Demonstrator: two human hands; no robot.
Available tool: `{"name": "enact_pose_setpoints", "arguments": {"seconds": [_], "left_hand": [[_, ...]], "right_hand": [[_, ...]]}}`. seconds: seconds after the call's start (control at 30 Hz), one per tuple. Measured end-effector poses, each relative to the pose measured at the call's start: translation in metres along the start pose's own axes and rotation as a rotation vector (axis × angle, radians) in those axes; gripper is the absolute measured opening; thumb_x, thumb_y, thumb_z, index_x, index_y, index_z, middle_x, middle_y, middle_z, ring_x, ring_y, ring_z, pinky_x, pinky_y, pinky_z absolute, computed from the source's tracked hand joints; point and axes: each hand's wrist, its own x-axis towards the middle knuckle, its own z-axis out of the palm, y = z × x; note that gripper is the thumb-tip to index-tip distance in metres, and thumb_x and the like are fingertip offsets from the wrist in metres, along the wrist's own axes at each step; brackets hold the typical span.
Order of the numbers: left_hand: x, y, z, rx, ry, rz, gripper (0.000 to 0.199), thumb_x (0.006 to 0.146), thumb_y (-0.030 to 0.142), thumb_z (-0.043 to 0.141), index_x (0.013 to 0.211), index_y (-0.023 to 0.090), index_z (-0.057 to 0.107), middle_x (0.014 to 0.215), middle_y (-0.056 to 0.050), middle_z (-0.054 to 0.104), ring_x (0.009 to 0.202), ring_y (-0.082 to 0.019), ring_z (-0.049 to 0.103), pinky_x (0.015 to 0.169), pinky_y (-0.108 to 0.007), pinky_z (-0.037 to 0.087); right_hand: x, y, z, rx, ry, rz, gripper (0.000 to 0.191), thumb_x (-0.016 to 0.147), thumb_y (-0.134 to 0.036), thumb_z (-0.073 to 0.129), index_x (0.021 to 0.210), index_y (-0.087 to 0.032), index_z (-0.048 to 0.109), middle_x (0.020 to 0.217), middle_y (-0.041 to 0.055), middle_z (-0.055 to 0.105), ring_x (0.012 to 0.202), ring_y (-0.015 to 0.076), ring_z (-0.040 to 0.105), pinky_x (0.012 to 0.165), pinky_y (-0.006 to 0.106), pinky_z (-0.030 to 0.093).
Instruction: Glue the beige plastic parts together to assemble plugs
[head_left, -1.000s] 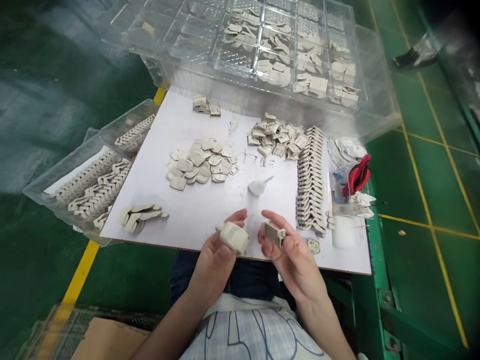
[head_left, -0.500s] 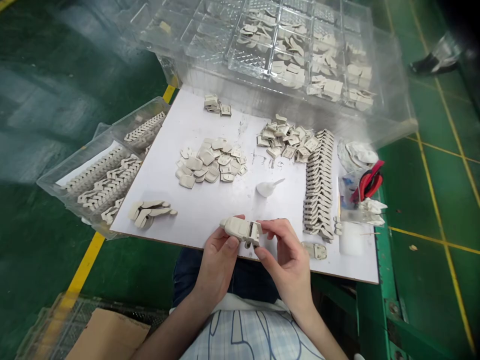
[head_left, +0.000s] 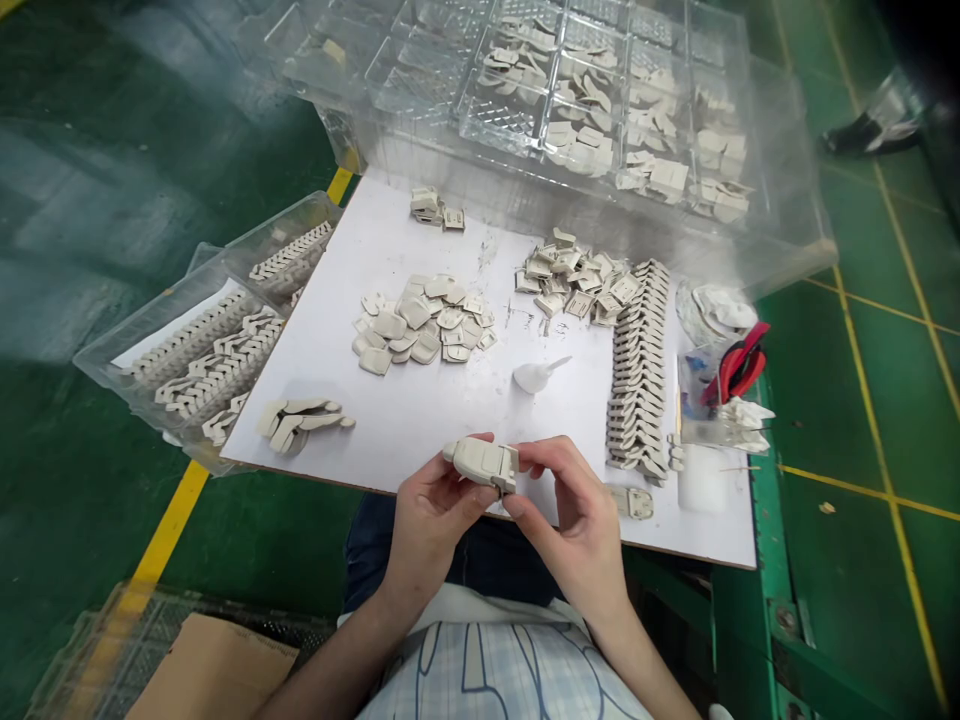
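Over the front edge of the white board, a beige plastic part with a rounded left end is held between both hands. My left hand is closed around its left half, thumb on the near side. The fingers and thumb of my right hand pinch its right end. A small white squeeze bottle with a thin nozzle lies beyond the hands. Behind it is a pile of flat beige caps. Just right of my right hand lies a single beige part.
A stacked row of beige parts runs along the right, beside a heap of small pieces. Red-handled pliers lie at the right edge. A clear compartment tray stands behind; another clear bin is left. A few joined parts lie front left.
The right end piece, which stuck up at an angle, now sits closer in line with the beige body. My left thumb has slid right along the near side.
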Motion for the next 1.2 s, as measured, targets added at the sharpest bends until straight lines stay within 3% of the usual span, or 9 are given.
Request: {"name": "enact_pose_setpoints", "arguments": {"seconds": [0.2, 0.3, 0.43, 0.5, 0.6, 0.7, 0.9, 1.1, 1.2], "left_hand": [[0.0, 0.009, 0.007, 0.08, 0.042, 0.027, 0.035, 0.07, 0.025, 0.091, 0.103, 0.019, 0.081, 0.106, -0.008, 0.082, 0.1, -0.027, 0.075, 0.087, -0.033, 0.061], [0.002, 0.017, 0.008, 0.116, 0.003, 0.088, 0.035, 0.073, 0.02, 0.088, 0.107, 0.022, 0.077, 0.103, -0.007, 0.081, 0.098, -0.027, 0.075, 0.09, -0.036, 0.06], [0.005, 0.02, 0.004, 0.404, -0.143, 0.314, 0.021, 0.083, 0.015, 0.078, 0.102, 0.025, 0.079, 0.108, -0.008, 0.079, 0.106, -0.026, 0.072, 0.097, -0.036, 0.055], [0.007, 0.018, 0.003, 0.533, -0.103, 0.49, 0.02, 0.078, 0.012, 0.08, 0.092, 0.026, 0.082, 0.11, -0.009, 0.078, 0.107, -0.027, 0.071, 0.094, -0.036, 0.055], [0.01, 0.013, 0.003, 0.603, 0.034, 0.708, 0.025, 0.072, 0.009, 0.085, 0.083, 0.031, 0.084, 0.092, -0.006, 0.079, 0.089, -0.026, 0.071, 0.084, -0.037, 0.054], [0.011, 0.01, 0.003, 0.611, 0.055, 0.773, 0.027, 0.073, 0.008, 0.084, 0.081, 0.034, 0.083, 0.076, -0.002, 0.077, 0.077, -0.025, 0.069, 0.079, -0.039, 0.052], [0.01, 0.012, 0.001, 0.647, -0.04, 0.827, 0.026, 0.08, 0.007, 0.078, 0.081, 0.033, 0.082, 0.074, -0.001, 0.079, 0.074, -0.024, 0.072, 0.072, -0.038, 0.054], [0.021, 0.015, -0.001, 0.796, -0.163, 1.218, 0.026, 0.082, -0.001, 0.074, 0.091, 0.023, 0.074, 0.077, 0.0, 0.077, 0.07, -0.017, 0.073, 0.065, -0.03, 0.058], [0.022, 0.015, -0.004, 0.857, -0.159, 1.253, 0.023, 0.082, -0.002, 0.073, 0.089, 0.019, 0.068, 0.077, 0.0, 0.075, 0.07, -0.015, 0.072, 0.065, -0.029, 0.059]], "right_hand": [[-0.001, 0.004, 0.003, 0.047, 0.012, 0.067, 0.02, 0.09, -0.031, 0.075, 0.108, -0.027, 0.07, 0.096, 0.0035, 0.067, 0.091, 0.0199, 0.062, 0.081, 0.033, 0.054], [-0.001, 0.006, 0.005, 0.104, 0.079, 0.116, 0.023, 0.086, -0.032, 0.078, 0.108, -0.027, 0.071, 0.096, 0.0034, 0.07, 0.092, 0.0201, 0.065, 0.082, 0.034, 0.055], [0.001, 0.005, 0.01, 0.293, 0.156, 0.248, 0.031, 0.084, -0.035, 0.079, 0.111, -0.026, 0.069, 0.098, 0.0041, 0.075, 0.09, 0.0198, 0.07, 0.083, 0.033, 0.059], [0.001, 0.004, 0.013, 0.428, 0.124, 0.306, 0.03, 0.083, -0.037, 0.08, 0.109, -0.026, 0.069, 0.099, 0.0041, 0.075, 0.089, 0.0191, 0.072, 0.081, 0.032, 0.059], [0.0, 0.004, 0.017, 0.58, 0.077, 0.368, 0.031, 0.081, -0.04, 0.081, 0.105, -0.025, 0.068, 0.095, 0.0027, 0.075, 0.085, 0.0169, 0.07, 0.077, 0.028, 0.059], [-0.001, 0.005, 0.02, 0.62, 0.067, 0.412, 0.034, 0.079, -0.044, 0.082, 0.102, -0.025, 0.067, 0.092, 0.0021, 0.074, 0.083, 0.0159, 0.068, 0.074, 0.025, 0.057], [-0.002, 0.006, 0.018, 0.658, 0.042, 0.424, 0.032, 0.078, -0.043, 0.085, 0.099, -0.025, 0.068, 0.088, 0.0004, 0.071, 0.08, 0.0143, 0.066, 0.073, 0.023, 0.055], [-0.006, 0.005, 0.011, 0.636, 0.021, 0.427, 0.03, 0.084, -0.045, 0.08, 0.105, -0.026, 0.071, 0.091, 0.0007, 0.072, 0.083, 0.0127, 0.066, 0.075, 0.02, 0.054], [-0.007, 0.004, 0.01, 0.615, 0.024, 0.424, 0.025, 0.086, -0.043, 0.08, 0.104, -0.027, 0.073, 0.089, -0.0002, 0.073, 0.08, 0.0114, 0.067, 0.071, 0.018, 0.054]]}}
